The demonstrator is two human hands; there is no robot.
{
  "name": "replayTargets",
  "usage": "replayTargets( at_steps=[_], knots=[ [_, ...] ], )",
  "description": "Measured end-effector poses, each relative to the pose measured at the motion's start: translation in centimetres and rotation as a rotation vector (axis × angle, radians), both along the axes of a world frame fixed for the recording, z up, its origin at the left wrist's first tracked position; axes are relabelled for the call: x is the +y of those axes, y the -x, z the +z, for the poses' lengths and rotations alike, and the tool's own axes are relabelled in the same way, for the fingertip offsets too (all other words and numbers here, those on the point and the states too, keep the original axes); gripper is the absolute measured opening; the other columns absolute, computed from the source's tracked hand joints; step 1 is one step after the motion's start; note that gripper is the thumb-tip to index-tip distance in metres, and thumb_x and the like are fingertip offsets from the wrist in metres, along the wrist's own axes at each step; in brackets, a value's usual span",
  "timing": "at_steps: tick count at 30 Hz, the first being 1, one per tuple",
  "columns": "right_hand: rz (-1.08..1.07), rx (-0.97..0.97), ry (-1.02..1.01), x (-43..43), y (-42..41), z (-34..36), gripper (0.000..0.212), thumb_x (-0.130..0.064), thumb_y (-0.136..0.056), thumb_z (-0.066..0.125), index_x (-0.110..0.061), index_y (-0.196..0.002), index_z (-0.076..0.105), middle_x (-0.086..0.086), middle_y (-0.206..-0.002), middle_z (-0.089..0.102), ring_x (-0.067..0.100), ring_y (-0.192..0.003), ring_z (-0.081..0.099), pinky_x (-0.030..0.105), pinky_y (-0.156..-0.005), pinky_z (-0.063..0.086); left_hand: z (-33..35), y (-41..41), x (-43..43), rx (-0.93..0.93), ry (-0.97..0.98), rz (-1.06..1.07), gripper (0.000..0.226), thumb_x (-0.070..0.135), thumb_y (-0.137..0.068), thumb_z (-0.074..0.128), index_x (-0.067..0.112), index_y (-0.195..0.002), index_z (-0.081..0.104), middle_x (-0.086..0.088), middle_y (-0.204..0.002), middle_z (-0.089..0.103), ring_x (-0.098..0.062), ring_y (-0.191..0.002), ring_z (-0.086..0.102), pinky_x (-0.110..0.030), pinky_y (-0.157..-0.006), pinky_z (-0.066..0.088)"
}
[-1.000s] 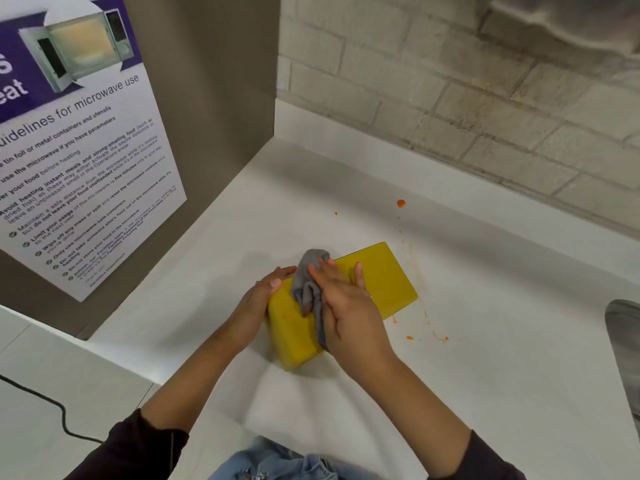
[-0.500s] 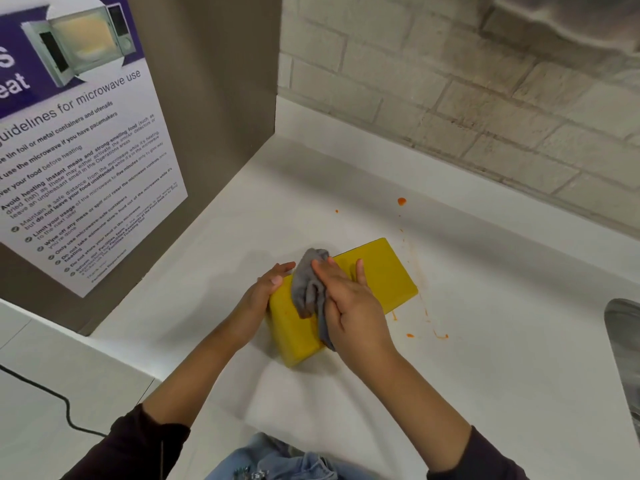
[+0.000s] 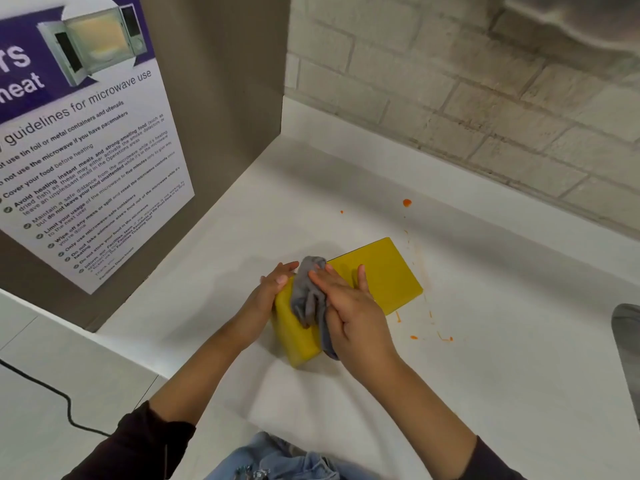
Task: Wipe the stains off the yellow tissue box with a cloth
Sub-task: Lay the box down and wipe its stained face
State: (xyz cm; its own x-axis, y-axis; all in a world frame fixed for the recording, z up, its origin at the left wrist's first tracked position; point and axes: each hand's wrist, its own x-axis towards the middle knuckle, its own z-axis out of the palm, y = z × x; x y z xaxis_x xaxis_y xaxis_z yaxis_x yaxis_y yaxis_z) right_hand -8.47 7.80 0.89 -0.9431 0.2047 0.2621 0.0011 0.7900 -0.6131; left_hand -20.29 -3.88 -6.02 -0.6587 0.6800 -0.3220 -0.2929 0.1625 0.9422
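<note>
The yellow tissue box [image 3: 384, 271] lies flat on the white counter [image 3: 502, 358], near the middle of the head view. My left hand [image 3: 268, 292] grips its near left end. A crumpled grey cloth [image 3: 308, 296] lies over the box's near part, pressed down under my right hand [image 3: 349, 313], whose fingers point toward the wall. The box's far half shows plain yellow. The part under the cloth and hands is hidden.
Orange splatters [image 3: 407, 202] dot the counter beyond and to the right of the box. A grey cabinet side with a microwave-use poster [image 3: 86, 150] stands at left. A brick wall [image 3: 467, 98] runs behind. A black cable [image 3: 41, 386] lies at lower left. A grey object [image 3: 627, 327] shows at the right edge.
My right hand and the cloth have shifted only slightly over the box's near part. The left hand keeps its grip and the box stays where it was.
</note>
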Motion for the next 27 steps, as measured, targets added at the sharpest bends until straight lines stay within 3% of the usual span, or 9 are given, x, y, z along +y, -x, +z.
replayTargets(
  at_steps=[2,4,5,8,11,15,19,24,27],
  knots=[
    [0.042,-0.013,-0.016,-0.6,0.2,0.0,0.042,-0.002,-0.087,0.043,-0.004,-0.127,0.054,0.013,-0.132,0.056,0.012,-0.132,0.031,0.028,-0.116,-0.004,-0.1,-0.1,0.1,0.012,0.024,-0.008,0.044,0.060,-0.077,0.033,0.044,-0.104,0.064,0.011,-0.109,0.070,-0.018,-0.123,0.050,-0.043,-0.115,0.018],
    [0.091,-0.023,-0.034,-0.6,0.0,0.1,0.041,-0.001,-0.086,0.044,-0.002,-0.125,0.056,0.014,-0.131,0.057,0.014,-0.131,0.033,0.039,-0.116,0.001,-0.2,0.2,0.4,-0.044,0.061,0.080,0.039,0.045,-0.088,0.031,0.035,-0.093,0.068,0.010,-0.092,0.072,-0.024,-0.121,0.051,-0.043,-0.114,0.021],
    [0.121,-0.029,-0.034,-0.5,-0.1,0.2,0.040,-0.003,-0.087,0.044,-0.001,-0.124,0.057,0.015,-0.131,0.057,0.016,-0.130,0.035,0.044,-0.114,0.002,-0.3,0.3,0.4,-0.074,0.071,0.112,0.036,0.038,-0.091,0.031,0.031,-0.095,0.066,0.007,-0.094,0.069,-0.030,-0.125,0.047,-0.044,-0.114,0.022],
    [0.215,-0.045,-0.012,-0.1,-0.6,0.3,0.039,-0.012,-0.089,0.039,-0.003,-0.120,0.060,0.014,-0.128,0.060,0.017,-0.129,0.042,0.045,-0.113,0.004,0.3,0.2,0.6,-0.063,0.021,0.045,0.042,0.036,-0.089,0.034,0.019,-0.123,0.050,-0.009,-0.125,0.054,-0.028,-0.133,0.037,-0.040,-0.115,0.022],
    [0.304,-0.055,0.021,0.3,-1.1,0.1,0.036,-0.013,-0.087,0.042,-0.006,-0.115,0.064,0.010,-0.123,0.065,0.012,-0.127,0.046,0.036,-0.118,0.003,0.8,-0.3,0.3,-0.066,-0.043,0.019,0.044,0.039,-0.086,0.036,0.021,-0.125,0.046,-0.012,-0.135,0.049,-0.030,-0.135,0.035,-0.046,-0.118,0.012],
    [0.382,-0.053,0.059,0.7,-1.6,-0.1,0.032,-0.009,-0.085,0.047,-0.006,-0.109,0.068,0.008,-0.113,0.070,0.011,-0.121,0.052,0.032,-0.119,0.004,1.4,-0.4,0.2,-0.008,-0.022,-0.013,0.079,0.061,-0.061,0.040,0.019,-0.128,0.044,-0.018,-0.139,0.045,-0.032,-0.135,0.033,-0.052,-0.117,0.009],
    [0.425,-0.087,0.108,1.3,-2.1,0.2,0.027,-0.006,-0.084,0.049,-0.006,-0.101,0.071,0.008,-0.104,0.073,0.009,-0.113,0.059,0.035,-0.119,0.005,1.6,-0.3,0.3,0.035,0.028,-0.004,0.091,0.066,-0.056,0.036,0.017,-0.133,0.042,-0.015,-0.140,0.043,-0.035,-0.139,0.023,-0.053,-0.116,0.013],
    [0.464,-0.157,0.134,2.6,-4.2,1.0,0.025,-0.009,-0.084,0.050,-0.008,-0.095,0.072,0.005,-0.101,0.074,0.007,-0.108,0.063,0.030,-0.119,0.005,1.8,-0.3,0.1,0.035,0.052,-0.023,0.085,0.062,-0.061,0.038,0.018,-0.134,0.041,-0.014,-0.143,0.041,-0.033,-0.139,0.024,-0.052,-0.115,0.018],
    [0.304,-0.173,0.372,3.8,-6.0,1.9,0.029,-0.002,-0.081,0.047,-0.012,-0.091,0.072,0.003,-0.102,0.072,0.002,-0.111,0.059,0.021,-0.116,0.017,1.8,-0.1,-0.2,0.069,0.073,-0.056,0.082,0.062,-0.065,0.035,0.020,-0.136,0.039,-0.011,-0.145,0.039,-0.031,-0.140,0.025,-0.052,-0.116,0.018]
  ],
)
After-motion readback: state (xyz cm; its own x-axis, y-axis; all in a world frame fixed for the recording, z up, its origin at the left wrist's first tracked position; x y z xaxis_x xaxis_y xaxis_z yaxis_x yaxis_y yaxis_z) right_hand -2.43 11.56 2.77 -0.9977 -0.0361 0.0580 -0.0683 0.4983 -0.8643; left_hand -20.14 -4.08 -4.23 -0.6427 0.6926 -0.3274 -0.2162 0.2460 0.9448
